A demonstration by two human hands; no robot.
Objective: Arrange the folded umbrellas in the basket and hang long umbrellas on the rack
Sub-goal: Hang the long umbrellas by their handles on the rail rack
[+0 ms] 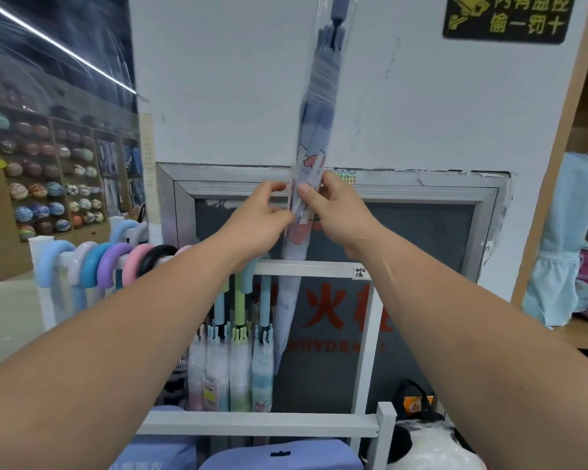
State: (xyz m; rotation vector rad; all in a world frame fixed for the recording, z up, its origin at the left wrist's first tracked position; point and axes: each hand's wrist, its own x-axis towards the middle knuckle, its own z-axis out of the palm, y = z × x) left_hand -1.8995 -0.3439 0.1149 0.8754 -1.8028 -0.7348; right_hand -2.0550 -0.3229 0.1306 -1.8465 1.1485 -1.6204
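Left hand [258, 215]: curled onto the long umbrella [314, 130] from its left side, fingers pinching the wrapper.
Right hand [333, 212]: clamped on the same umbrella from the right, thumb across the front, nearly touching the left hand.
Long umbrella: pale lilac in a clear sleeve, held almost upright between both hands, handle end high above them, tip pointing down below.
Rack [319, 267]: white top rail just beneath the hands, and the umbrella's lower part crosses it.
Hung umbrellas [112, 262]: pastel curved handles hooked over the rail, down and left of the left hand.
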